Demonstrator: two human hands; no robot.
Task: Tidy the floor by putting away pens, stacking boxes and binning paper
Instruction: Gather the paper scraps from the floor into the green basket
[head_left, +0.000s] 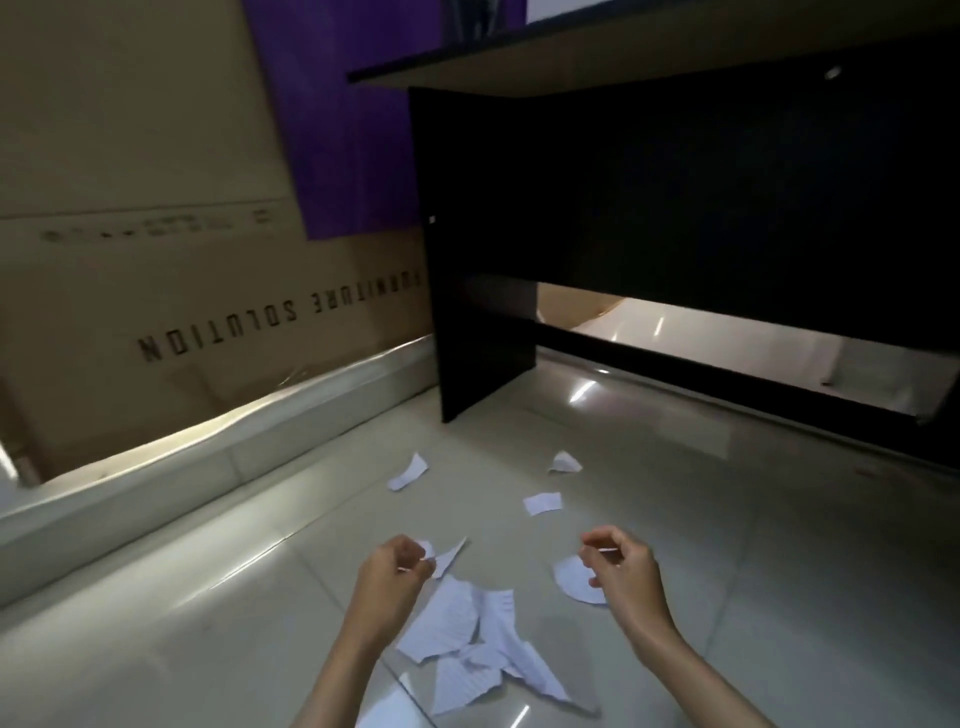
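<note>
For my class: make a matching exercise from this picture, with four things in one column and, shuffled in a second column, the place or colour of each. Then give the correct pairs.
Column A
1. desk
2. cardboard box
3. pile of torn paper
4. left hand

Column B
a. leaning at the wall, printed lettering upside down
b. white, on the tiles between the forearms
c. black, standing at the far side of the floor
d. fingers curled, pinching a paper scrap

Pairs: 1-c, 2-a, 3-b, 4-d

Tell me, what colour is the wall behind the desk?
Purple wall, seen best in the head view, above the cardboard box.
</note>
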